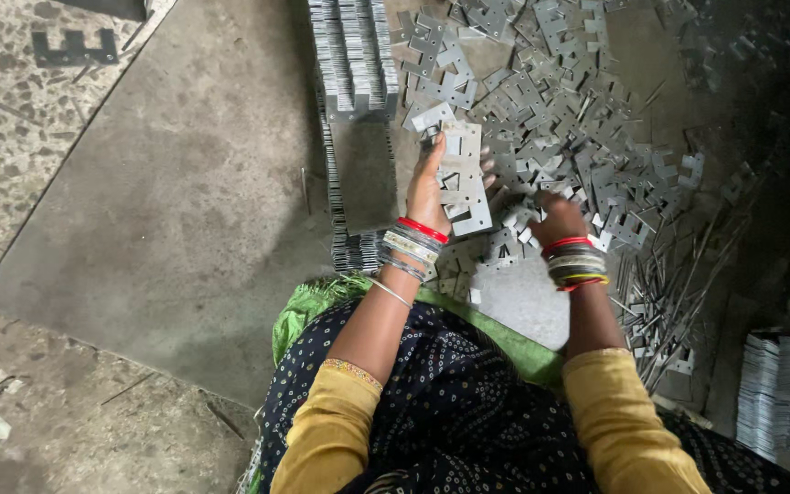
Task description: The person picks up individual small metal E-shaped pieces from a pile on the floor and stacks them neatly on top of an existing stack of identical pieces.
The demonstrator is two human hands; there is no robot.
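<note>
Left hand (429, 187): gripped a sheaf of flat E-shaped metal stampings (464, 178), held above the floor sheet (194, 201). Right hand (555, 218): fingers curled down into the loose stampings pile (560, 119); grasp not discernible. Thin metal strips (665, 316) lay right. Beyond: aligned stamping stacks (354, 55).

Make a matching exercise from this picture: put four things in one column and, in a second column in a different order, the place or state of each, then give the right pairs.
Things
1. left hand
2. right hand
3. loose metal plates
4. neat rows of stacked plates

Places or states
A. scattered in a heap over the floor
B. holds a bundle of flat plates
C. lined up on edge at the top of the picture, left of the heap
D. reaches down into the heap, fingers hidden among the pieces

Pairs: 1-B, 2-D, 3-A, 4-C
</note>
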